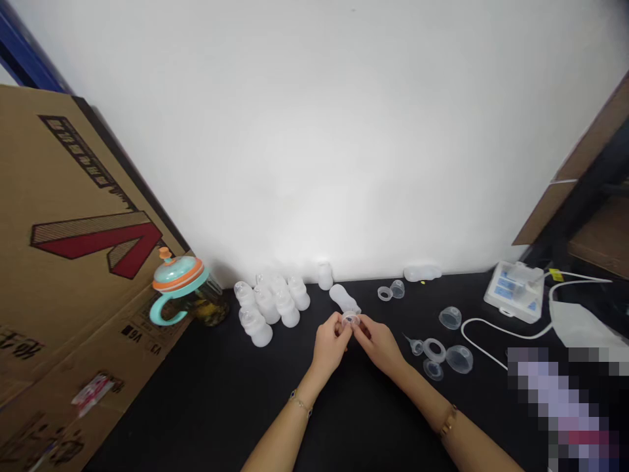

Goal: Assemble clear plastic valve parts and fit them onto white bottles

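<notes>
Both hands meet over the middle of the black table. My left hand (pixel 330 345) and my right hand (pixel 380 342) pinch a small translucent ring-shaped piece (pixel 350 318) between their fingertips, one from each side. Just beyond it lies a white bottle (pixel 343 298) on its side, its near end close to the ring. A group of white bottles with clear caps (pixel 268 301) stands left of my hands. To the right lie a translucent ring (pixel 434 350), a clear dome cap (pixel 459 359), a disc-like piece (pixel 433 370) and a small piece with a thin tail (pixel 415 345).
A lidded jug (pixel 181 282) stands by a cardboard box (pixel 73 262) at left. One bottle (pixel 325 276) and another lying bottle (pixel 422 273) are by the wall. A white case (pixel 515 292) and a white cable (pixel 486 322) occupy the right side.
</notes>
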The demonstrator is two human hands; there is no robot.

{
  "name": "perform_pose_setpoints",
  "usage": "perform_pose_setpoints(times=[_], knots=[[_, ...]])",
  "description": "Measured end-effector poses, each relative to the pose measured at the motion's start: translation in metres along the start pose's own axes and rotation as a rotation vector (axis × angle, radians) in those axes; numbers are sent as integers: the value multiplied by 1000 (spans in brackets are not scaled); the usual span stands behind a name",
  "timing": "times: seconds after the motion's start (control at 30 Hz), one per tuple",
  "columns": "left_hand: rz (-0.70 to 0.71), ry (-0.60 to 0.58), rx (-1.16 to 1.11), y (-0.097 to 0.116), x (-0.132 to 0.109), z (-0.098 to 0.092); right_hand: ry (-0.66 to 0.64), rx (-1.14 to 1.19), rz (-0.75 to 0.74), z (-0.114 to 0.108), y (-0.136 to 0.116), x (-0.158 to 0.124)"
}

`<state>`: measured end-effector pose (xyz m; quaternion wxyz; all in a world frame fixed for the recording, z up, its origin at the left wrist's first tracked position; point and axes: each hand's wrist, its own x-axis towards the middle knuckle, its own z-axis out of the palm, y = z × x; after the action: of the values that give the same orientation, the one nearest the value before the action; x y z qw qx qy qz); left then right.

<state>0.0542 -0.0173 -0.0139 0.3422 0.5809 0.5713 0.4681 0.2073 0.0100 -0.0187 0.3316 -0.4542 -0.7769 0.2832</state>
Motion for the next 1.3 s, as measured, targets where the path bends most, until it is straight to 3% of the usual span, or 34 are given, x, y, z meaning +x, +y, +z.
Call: perform_pose_setpoints(times=[0.77,1.3], knots=[[63,-42,75,-5,1,-1,80,-38,18,-1,-1,-1],[-5,-47,-14,-3,4,-3,45,-36,0,-1,-1,-3]])
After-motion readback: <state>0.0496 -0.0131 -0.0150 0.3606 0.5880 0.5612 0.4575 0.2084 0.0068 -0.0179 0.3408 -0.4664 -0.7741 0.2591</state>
